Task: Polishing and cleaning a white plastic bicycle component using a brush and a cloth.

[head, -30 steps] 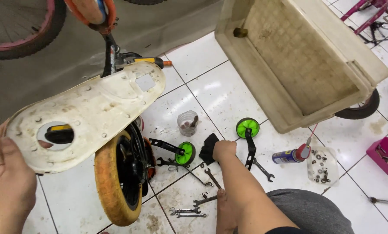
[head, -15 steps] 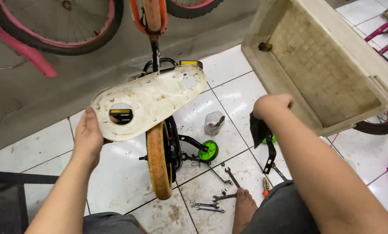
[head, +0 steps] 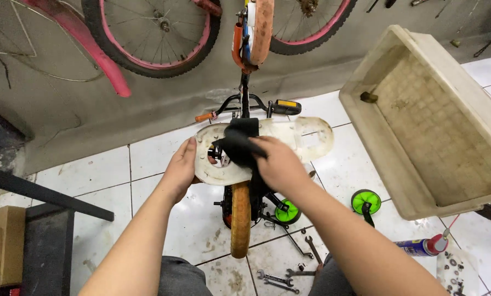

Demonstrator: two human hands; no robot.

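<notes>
**Rag on the chain guard, left hand steadying**

Head view: a small bike stands upside-down on the tiled floor, its orange-tyred wheel [head: 241,219] pointing toward the person. Across the top lies the cream chain guard [head: 289,140], long axis running left to right, its near-left end rounded and its far-right end tapering toward the tilted cream crate [head: 420,181].

The right hand [head: 275,164] presses a black rag [head: 239,143] down on the guard's left half; the fingers are curled over the cloth and gripping it, and the rag sits just ahead and left of the knuckles. The left hand [head: 181,167] is flat and spread, fingers extended, holding nothing closed; it cups the guard's left rim, touching it. Both hands meet at the same end of the guard, the right one on top, the left at the edge.

Below, near the wheel, green training wheels [head: 366,201], loose wrenches [head: 281,277] and a spray can [head: 420,246] lie on the tiles. Pink-rimmed wheels [head: 158,33] lean by the wall beyond.
</notes>
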